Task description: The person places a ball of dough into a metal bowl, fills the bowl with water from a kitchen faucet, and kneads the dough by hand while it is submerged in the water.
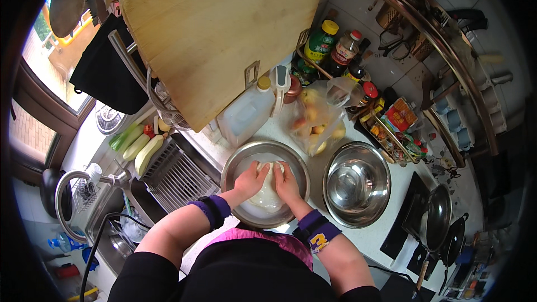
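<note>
Both hands grip a wet, whitish, soft mass, perhaps dough or a soaked cloth, over a round stainless steel bowl. My left hand holds its upper left side, and my right hand its upper right, with the thumbs close together. Cloudy whitish liquid lies in the bowl beneath. To the right stands a second steel bowl with a shiny inside. Each forearm wears a purple band. The underside of the mass and some of the fingers are hidden.
A sink with a slatted drying rack is at the left, beside a curved faucet. Behind the bowls are a plastic jug, a bag of fruit and a large wooden cutting board. Frying pans sit at the right.
</note>
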A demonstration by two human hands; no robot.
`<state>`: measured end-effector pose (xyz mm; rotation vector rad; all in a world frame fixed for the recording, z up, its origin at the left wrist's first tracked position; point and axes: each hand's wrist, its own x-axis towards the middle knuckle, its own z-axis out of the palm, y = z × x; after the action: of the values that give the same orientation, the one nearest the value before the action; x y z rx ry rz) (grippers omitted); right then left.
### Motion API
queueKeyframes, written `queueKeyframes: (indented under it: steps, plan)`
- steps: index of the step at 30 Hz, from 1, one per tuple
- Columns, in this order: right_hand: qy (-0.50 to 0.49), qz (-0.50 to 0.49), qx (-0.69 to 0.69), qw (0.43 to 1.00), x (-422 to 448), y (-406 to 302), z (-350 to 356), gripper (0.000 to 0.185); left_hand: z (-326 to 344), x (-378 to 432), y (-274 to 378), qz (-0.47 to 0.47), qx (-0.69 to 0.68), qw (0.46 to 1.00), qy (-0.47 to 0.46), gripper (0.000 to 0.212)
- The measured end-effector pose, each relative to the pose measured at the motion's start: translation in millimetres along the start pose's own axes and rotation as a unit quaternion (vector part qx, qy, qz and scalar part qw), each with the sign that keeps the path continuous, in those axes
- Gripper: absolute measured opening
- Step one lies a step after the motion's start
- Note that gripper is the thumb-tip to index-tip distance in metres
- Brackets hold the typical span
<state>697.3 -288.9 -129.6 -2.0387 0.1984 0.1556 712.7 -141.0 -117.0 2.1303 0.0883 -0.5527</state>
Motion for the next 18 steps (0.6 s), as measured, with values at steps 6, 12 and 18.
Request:
queueKeyframes:
  steps: [6,12,18]
  plan:
    - [0.027,-0.036,0.063,0.997,3,-8,7,0.033,6,5,-3,0.056,0.002,0.998,0.026,0.063]
    - [0.063,-0.050,0.141,0.987,12,-2,16,0.036,9,12,0,0.102,-0.028,0.992,0.063,0.057]
    - [0.088,-0.013,0.181,0.979,7,-15,10,0.034,8,5,11,0.132,-0.103,0.983,0.072,0.046]
